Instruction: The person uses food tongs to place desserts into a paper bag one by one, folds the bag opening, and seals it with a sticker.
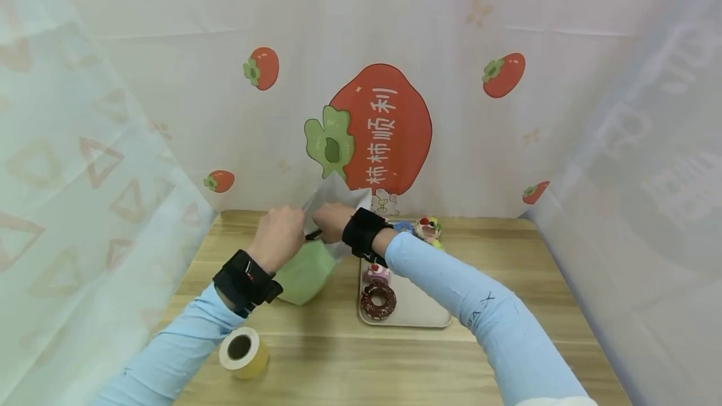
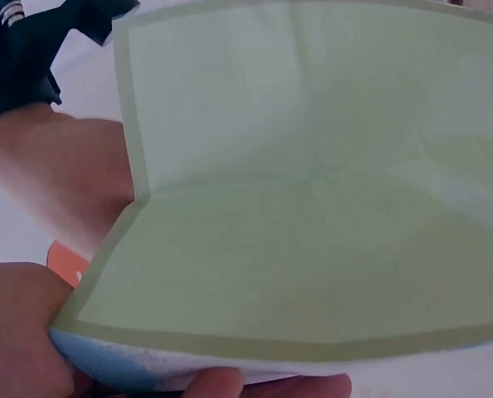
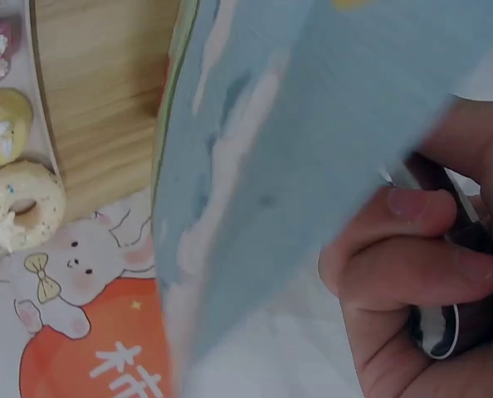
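Fingers of the left hand (image 1: 280, 235) curl round the near edge of a green paper bag (image 1: 307, 271), pinching it; in the left wrist view the fingertips (image 2: 217, 384) press under the bag's lower edge, where its pale green face (image 2: 313, 207) with a darker border fills most of the picture and folds along a crease. Just beside it, the right hand (image 1: 334, 218) meets the same bag from the other side, its fingers (image 3: 412, 249) curled against the bag's light blue surface (image 3: 313, 124) and closed over a small dark object (image 3: 446, 315) with a metal loop, too blurred to name; in the head view a short dark piece (image 1: 314, 235) shows between the two hands. The bag stands on the wooden table (image 1: 507, 281) with its top flap (image 1: 338, 196) raised toward the backdrop, between the two wrists, each of which wears a black strap over a light blue sleeve. Right of the bag, touching or nearly touching it, lies a beige tray (image 1: 420, 312) bearing a chocolate doughnut (image 1: 378, 300), a small pink cake (image 1: 378, 272) and, at its far end, a decorated pastry (image 1: 429, 227); the right wrist view also shows a sprinkled pale doughnut (image 3: 22, 203) and a yellow pastry (image 3: 4, 124) there. Nearer the person, well apart from the bag, a roll of yellow tape (image 1: 244, 351) sits on the table. Behind everything hangs a white curtain printed with a large red persimmon (image 1: 380, 127) and smaller ones.
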{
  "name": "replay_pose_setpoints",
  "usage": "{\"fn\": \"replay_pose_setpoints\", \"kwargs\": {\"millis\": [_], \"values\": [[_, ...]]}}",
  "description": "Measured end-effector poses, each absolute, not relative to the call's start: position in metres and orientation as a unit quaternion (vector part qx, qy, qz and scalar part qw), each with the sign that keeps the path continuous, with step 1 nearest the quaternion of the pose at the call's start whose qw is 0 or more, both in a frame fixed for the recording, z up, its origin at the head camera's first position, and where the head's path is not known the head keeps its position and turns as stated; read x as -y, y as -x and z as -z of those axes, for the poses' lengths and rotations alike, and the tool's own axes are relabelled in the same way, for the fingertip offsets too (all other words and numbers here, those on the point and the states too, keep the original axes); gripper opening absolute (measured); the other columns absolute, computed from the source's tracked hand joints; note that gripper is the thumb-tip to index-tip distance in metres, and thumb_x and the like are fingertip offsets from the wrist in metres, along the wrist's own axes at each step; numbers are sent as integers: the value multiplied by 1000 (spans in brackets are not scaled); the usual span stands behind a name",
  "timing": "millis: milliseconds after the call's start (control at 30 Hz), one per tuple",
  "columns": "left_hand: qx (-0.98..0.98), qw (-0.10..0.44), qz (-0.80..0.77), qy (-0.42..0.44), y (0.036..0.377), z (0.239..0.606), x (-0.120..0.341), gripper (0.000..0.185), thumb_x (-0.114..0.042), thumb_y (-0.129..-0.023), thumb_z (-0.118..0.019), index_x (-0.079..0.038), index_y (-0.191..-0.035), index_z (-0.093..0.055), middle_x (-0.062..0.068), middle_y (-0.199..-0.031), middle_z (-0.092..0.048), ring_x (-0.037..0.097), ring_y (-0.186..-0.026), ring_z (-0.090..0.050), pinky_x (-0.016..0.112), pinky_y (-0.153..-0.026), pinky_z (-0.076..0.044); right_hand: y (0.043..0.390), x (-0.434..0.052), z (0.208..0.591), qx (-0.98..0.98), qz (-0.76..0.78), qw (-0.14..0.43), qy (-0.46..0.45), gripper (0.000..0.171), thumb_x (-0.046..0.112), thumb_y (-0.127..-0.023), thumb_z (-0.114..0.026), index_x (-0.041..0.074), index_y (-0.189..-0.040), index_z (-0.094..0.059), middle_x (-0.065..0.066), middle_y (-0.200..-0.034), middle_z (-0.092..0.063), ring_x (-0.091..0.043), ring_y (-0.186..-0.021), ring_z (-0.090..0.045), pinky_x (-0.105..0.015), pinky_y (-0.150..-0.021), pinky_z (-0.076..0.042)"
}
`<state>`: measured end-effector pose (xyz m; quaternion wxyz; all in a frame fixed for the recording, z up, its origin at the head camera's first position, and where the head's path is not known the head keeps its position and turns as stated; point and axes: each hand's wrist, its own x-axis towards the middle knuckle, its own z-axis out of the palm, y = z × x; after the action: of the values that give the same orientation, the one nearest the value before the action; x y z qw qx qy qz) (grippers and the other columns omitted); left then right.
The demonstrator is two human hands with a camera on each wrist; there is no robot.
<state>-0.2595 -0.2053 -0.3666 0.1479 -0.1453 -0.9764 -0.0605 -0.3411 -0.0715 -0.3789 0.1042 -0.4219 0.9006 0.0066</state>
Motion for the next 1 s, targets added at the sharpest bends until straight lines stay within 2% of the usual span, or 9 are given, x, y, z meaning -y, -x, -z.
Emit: {"fn": "replay_pose_setpoints", "kwargs": {"millis": [133,333,433,467,567,633,767,900,1000], "values": [[975,162,55,144,261,369,204,30,9,-79,-62,-7,-56,-49,4,-53,-44,15,-46,-42,31,-39,-37,346,62,375,-896,11,98,434,35,11,-91,-68,15,-69,-40,4,-63,-34,-11,-60,-30,-24,-60,-26],[980,130,70,132,262,369,207,26,7,-81,-60,-4,-59,-52,5,-55,-47,17,-48,-45,32,-39,-39,334,22,339,-894,36,76,441,26,20,-91,-71,10,-75,-53,4,-66,-40,-12,-63,-38,-24,-61,-31],[981,131,72,127,262,369,211,23,7,-82,-59,-2,-62,-54,6,-56,-49,19,-49,-47,33,-40,-40,322,-7,330,-900,69,53,427,19,22,-91,-71,8,-84,-62,5,-68,-42,-11,-63,-40,-23,-59,-32],[980,132,74,126,262,369,212,22,7,-82,-59,-1,-62,-54,7,-56,-49,19,-49,-47,33,-40,-40,318,-18,330,-901,92,46,422,16,22,-92,-71,7,-91,-65,6,-71,-45,-10,-64,-41,-22,-60,-34],[979,137,71,130,262,368,216,21,8,-81,-60,-1,-63,-55,6,-56,-48,18,-49,-46,33,-40,-39,303,-51,333,-896,178,50,404,18,22,-93,-69,6,-101,-68,3,-72,-51,-8,-60,-45,-21,-58,-37],[979,136,75,132,261,367,218,22,9,-81,-59,-1,-62,-53,5,-55,-46,17,-48,-43,31,-40,-36,291,-74,338,-887,239,47,393,21,22,-94,-68,6,-109,-67,3,-77,-57,-7,-62,-48,-21,-60,-39],[979,133,78,134,260,367,221,24,10,-81,-56,-2,-60,-52,4,-54,-43,16,-47,-41,29,-40,-33,262,-117,349,-878,329,26,348,24,23,-96,-65,9,-115,-67,1,-85,-63,-8,-67,-52,-23,-63,-42],[979,133,78,134,260,366,221,24,10,-81,-55,-1,-60,-52,3,-54,-43,16,-47,-41,28,-40,-34,235,-157,366,-882,367,7,295,23,24,-98,-63,10,-116,-66,2,-83,-59,-5,-64,-47,-23,-58,-41],[979,133,76,134,259,366,221,25,10,-81,-55,-2,-60,-51,2,-54,-41,16,-47,-40,28,-40,-33,221,-181,386,-887,382,30,259,25,27,-99,-60,8,-115,-65,3,-74,-51,-4,-56,-43,-23,-51,-38]]}}
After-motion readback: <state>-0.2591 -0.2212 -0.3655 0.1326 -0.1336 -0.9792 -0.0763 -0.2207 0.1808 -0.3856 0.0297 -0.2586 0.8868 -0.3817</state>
